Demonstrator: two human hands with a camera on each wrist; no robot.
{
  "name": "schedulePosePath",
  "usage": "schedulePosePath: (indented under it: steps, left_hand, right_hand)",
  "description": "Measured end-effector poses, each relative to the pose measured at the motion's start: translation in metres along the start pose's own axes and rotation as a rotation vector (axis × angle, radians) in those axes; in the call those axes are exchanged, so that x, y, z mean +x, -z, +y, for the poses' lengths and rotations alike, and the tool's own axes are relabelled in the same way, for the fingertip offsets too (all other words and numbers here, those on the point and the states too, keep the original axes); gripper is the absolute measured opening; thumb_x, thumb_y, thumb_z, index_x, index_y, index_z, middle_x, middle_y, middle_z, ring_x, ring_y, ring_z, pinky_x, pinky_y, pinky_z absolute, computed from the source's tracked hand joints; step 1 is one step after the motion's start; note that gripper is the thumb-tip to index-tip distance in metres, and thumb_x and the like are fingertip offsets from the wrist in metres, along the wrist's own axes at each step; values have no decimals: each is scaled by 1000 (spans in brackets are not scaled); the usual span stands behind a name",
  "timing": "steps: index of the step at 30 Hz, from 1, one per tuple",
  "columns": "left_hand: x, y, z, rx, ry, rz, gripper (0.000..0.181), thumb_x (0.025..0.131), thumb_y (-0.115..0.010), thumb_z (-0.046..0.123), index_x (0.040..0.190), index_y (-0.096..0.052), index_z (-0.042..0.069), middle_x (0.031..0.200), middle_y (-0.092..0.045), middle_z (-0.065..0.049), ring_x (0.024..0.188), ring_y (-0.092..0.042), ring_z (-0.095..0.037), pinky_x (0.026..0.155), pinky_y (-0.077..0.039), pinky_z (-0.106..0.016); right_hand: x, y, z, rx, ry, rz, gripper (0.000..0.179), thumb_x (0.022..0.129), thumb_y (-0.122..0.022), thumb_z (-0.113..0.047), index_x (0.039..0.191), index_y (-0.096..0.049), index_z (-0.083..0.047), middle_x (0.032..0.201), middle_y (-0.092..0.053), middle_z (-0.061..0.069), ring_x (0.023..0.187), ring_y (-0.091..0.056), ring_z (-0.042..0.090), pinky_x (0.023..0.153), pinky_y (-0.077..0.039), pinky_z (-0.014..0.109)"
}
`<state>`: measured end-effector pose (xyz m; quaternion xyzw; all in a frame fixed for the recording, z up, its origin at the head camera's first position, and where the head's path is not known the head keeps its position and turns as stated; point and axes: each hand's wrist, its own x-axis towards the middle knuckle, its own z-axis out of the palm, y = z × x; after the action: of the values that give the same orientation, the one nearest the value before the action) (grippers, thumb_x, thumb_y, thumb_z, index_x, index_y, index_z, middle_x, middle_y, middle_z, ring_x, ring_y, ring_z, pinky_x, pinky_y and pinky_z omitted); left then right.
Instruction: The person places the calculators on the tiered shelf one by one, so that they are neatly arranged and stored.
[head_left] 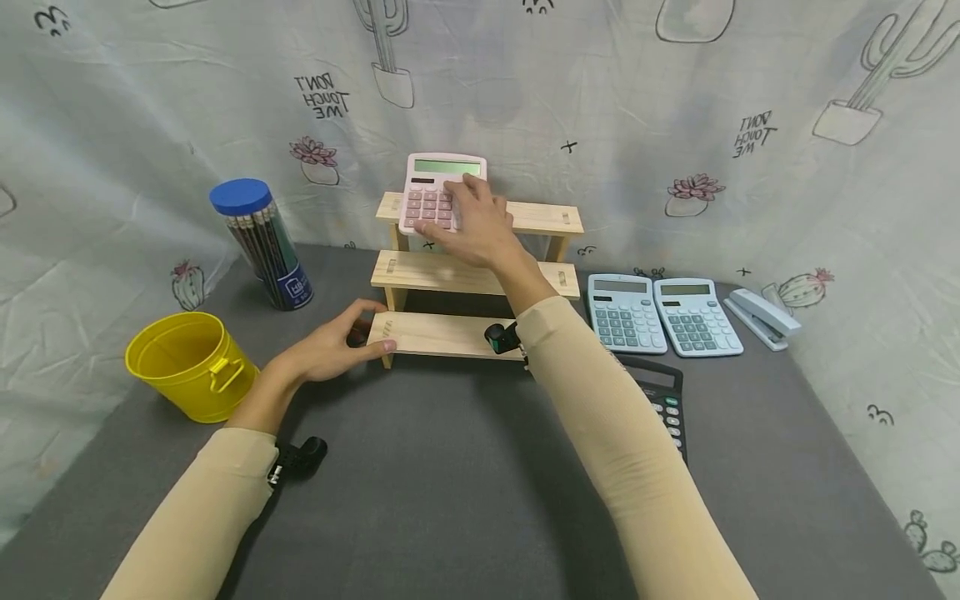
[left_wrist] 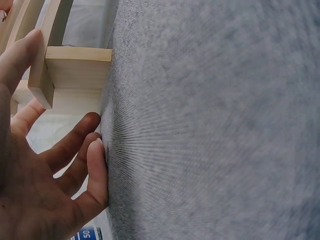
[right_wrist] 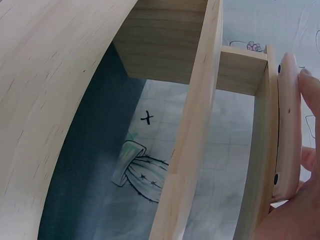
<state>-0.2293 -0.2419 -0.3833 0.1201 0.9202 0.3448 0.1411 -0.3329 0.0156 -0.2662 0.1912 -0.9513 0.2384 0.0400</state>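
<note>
Grey table (head_left: 420, 483), pink calculator (head_left: 422, 193), bucket (head_left: 187, 383), partly-hidden black calculator (head_left: 670, 408)

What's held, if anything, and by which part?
Right hand holds the pink calculator by its right side; left hand grips the wooden stand at its lowest step's left end.

Left sleeve (head_left: 202, 508): pale beige, long, plain, fairly close to the arm from where I'm standing.
Left cuff (head_left: 238, 450): same beige, softly creased, ending at the wrist.
Left wrist camera (head_left: 306, 457): small, black, rounded, a light-coloured bit beside its mount.
Right sleeve (head_left: 622, 433): matching beige, faint wrinkles along the forearm.
Right cuff (head_left: 546, 323): plain beige, ending at the wrist.
Right wrist camera (head_left: 501, 338): black, round-ended, greenish glint on its face.
Left hand (head_left: 333, 348): bare.
Right hand (head_left: 483, 229): bare too.
</note>
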Motion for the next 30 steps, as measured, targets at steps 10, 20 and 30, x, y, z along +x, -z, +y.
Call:
schedulePosePath:
  steps: [10,20,30]
  left_hand:
    - [1,-1,-3,-10,-27,8,73,97,-61,61,153,-29,26,147,-50,-24,132,-51,-42,105,-41,-63]
    - [3,0,-2,2,-29,5,75,97,-61,62,153,-29,26,148,-49,-24,133,-50,-42,106,-40,-63]
    - [0,-1,-6,2,-40,6,74,97,-62,59,153,-29,24,146,-50,-24,130,-51,-42,102,-43,-61]
  right_hand:
    - [-18,11,5,43,42,12,89,94,-61,-63,164,-23,-22,170,-14,9,154,-16,38,122,-23,54]
    - [-66,33,24,-27,118,31,92,93,-63,-64,164,-22,-23,169,-15,9,152,-17,44,118,-22,64]
    - [-112,41,47,-72,151,74,90,92,-69,-58,162,-27,-20,167,-20,12,151,-16,45,116,-17,68]
